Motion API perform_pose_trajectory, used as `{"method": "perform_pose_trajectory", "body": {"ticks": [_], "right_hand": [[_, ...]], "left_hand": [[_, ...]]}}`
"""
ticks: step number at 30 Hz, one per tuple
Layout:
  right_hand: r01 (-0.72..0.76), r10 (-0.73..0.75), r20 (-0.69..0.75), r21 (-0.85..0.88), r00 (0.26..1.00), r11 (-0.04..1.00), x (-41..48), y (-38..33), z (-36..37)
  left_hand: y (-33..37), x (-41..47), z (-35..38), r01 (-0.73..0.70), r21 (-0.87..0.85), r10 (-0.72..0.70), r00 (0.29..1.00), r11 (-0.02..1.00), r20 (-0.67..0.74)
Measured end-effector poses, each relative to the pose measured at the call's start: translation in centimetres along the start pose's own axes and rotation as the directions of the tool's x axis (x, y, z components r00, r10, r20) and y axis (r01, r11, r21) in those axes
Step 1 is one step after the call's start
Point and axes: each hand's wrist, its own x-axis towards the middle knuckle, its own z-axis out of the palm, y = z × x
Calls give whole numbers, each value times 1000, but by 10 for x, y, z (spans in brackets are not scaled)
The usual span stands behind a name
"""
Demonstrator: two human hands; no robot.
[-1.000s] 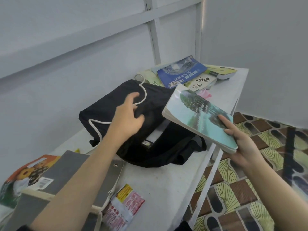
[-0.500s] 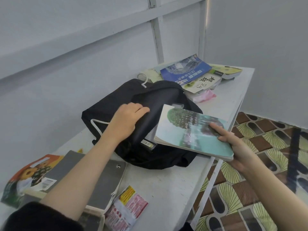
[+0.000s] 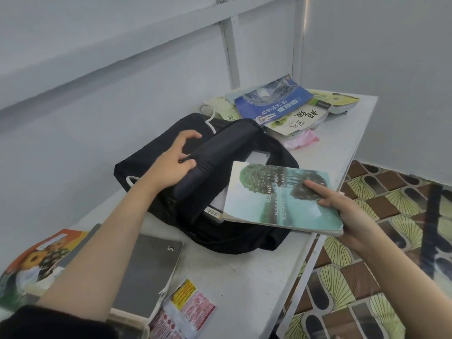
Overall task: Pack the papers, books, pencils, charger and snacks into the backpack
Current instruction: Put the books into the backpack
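Observation:
A black backpack lies on the white table. My left hand grips the raised top flap, and the opening shows white papers inside. With my right hand I hold a teal book with a tree cover by its right end, and its left edge sits at the bag's opening. A white charger cable lies across the bag's far side. More books are piled at the table's far end, next to a pink packet.
Near me lie a grey notebook, a red and yellow snack packet and an orange packet with a sunflower picture. The table's right edge drops to a patterned tile floor. A white wall runs along the left.
My left hand closed on the backpack's flap and lifted it open. My right hand brought the teal book down and left, to the bag's opening.

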Motion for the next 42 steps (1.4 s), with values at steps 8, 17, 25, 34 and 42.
{"method": "perform_pose_trajectory", "body": {"ticks": [8,17,25,34,42], "right_hand": [[2,-3,-14,-40,1000,999,1,-5,4],[62,-70,-51,-144,996,988,-3,-18,10],[173,-180,-19,-183,984,968,15,-48,39],[58,-66,110,76,992,995,71,-32,119],[37,89,380,-311,921,950,94,-12,137]], "left_hand": [[7,9,20,14,496,-43,998,868,49],[8,5,11,-47,350,59,998,935,-22],[29,4,-23,-90,323,124,988,942,-86],[26,4,-27,-119,308,143,988,944,-57],[21,3,-30,-129,256,143,989,958,-37]]}}
